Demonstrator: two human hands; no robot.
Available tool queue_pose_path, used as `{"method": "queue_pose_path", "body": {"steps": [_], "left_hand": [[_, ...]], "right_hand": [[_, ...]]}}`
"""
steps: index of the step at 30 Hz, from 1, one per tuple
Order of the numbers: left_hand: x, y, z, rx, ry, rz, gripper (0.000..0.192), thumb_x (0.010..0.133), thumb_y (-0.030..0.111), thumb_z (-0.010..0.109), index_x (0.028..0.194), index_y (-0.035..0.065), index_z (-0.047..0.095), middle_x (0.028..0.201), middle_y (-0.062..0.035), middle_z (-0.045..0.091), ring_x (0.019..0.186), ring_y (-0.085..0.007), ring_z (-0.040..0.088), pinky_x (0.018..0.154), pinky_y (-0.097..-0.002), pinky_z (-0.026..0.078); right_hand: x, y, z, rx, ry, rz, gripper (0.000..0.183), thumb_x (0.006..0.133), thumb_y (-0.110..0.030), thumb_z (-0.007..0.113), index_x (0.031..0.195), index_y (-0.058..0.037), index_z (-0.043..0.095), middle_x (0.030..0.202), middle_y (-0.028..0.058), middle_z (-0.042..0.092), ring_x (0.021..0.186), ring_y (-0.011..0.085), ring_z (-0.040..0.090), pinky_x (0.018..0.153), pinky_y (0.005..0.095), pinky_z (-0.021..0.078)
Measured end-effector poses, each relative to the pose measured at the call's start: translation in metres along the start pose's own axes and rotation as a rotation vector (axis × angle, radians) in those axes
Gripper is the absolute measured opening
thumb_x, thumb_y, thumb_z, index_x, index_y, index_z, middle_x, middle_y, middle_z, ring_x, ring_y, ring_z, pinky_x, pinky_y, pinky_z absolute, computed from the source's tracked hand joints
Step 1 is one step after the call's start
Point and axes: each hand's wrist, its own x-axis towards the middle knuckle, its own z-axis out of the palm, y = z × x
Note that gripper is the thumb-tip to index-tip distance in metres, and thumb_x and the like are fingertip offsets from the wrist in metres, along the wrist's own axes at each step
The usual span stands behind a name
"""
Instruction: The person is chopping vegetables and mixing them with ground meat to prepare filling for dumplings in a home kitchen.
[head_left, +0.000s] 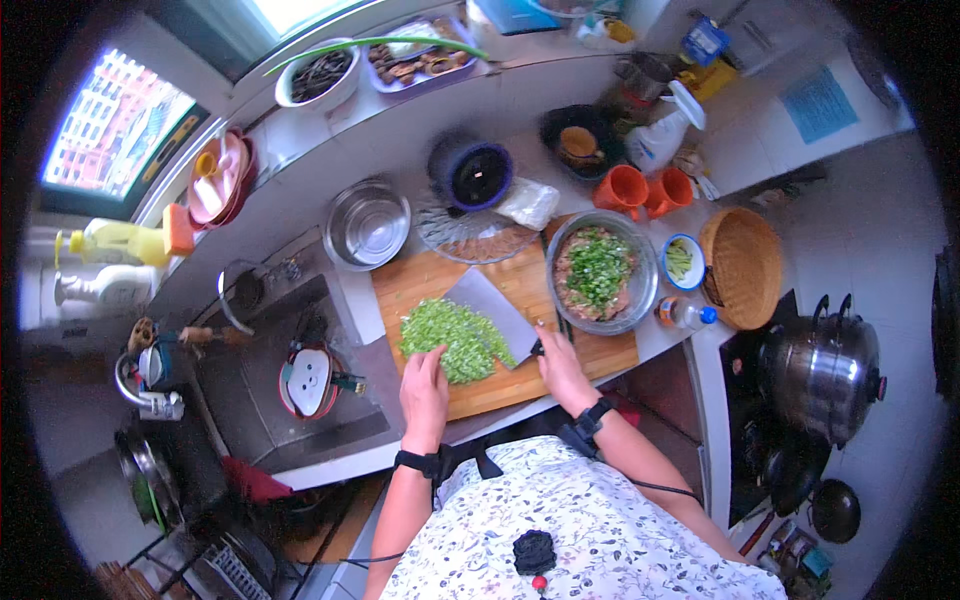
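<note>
A wooden cutting board (465, 401) lies before me on the counter, bearing a broad heap of finely chopped pale-green vegetable (450, 341). My right hand (564, 367) grips a cleaver (491, 307) by its dark handle, the wide blade lying along the right side of the heap. At the heap's near left edge is my left hand (424, 390), fingertips bunched against the green pieces; whether it pinches any is hidden. A clear bowl (651, 281) of minced meat (577, 296) topped with chopped green onion (600, 262) rests at the board's right end.
Left is a sink (262, 439) with a dish (307, 382). Behind the board stand a metal basin (367, 225) and a glass plate (476, 232). To the right are a small bowl (682, 262), a bottle (682, 312), a wicker basket (742, 266) and a steel pot (825, 379).
</note>
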Motion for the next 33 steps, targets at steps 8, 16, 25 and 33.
{"method": "queue_pose_path", "body": {"steps": [8,16,25,33], "left_hand": [[0.008,0.026,0.011,0.196,0.013,0.187,0.036,0.082,0.008,0.07,0.117,0.0106,0.065,0.116,-0.0127,0.061,0.11,-0.0333,0.055,0.098,-0.0429,0.043],[-0.001,0.034,0.028,0.366,0.038,0.287,0.056,0.079,0.018,0.076,0.133,0.0154,0.06,0.147,-0.011,0.048,0.142,-0.0411,0.028,0.115,-0.0567,0.021],[-0.007,0.051,0.029,0.338,0.152,0.23,0.046,0.082,0.02,0.076,0.126,0.0132,0.063,0.142,-0.0106,0.051,0.139,-0.0385,0.032,0.113,-0.0542,0.024],[0.0,0.148,0.026,0.28,0.174,0.523,0.04,0.082,0.016,0.075,0.121,0.015,0.065,0.13,-0.0056,0.058,0.13,-0.0337,0.041,0.109,-0.0501,0.029]], "right_hand": [[-0.005,-0.005,-0.015,0.059,0.179,0.077,0.014,0.091,-0.011,0.061,0.102,-0.003,0.061,0.101,0.0193,0.064,0.094,0.0394,0.062,0.079,0.0478,0.0494],[-0.03,-0.013,-0.071,0.298,0.187,0.199,0.015,0.087,-0.018,0.07,0.085,-0.005,0.062,0.074,0.0104,0.065,0.068,0.0305,0.065,0.064,0.0404,0.0518],[-0.051,0.109,-0.123,0.454,1.01,0.583,0.071,0.079,-0.027,0.083,0.132,-0.0019,0.042,0.12,0.0148,0.05,0.104,0.0228,0.051,0.093,0.0376,0.0442],[-0.021,0.15,-0.134,0.198,0.958,0.498,0.067,0.068,-0.021,0.087,0.123,-0.0028,0.053,0.124,0.0173,0.055,0.115,0.0371,0.053,0.101,0.0469,0.0407]]}}
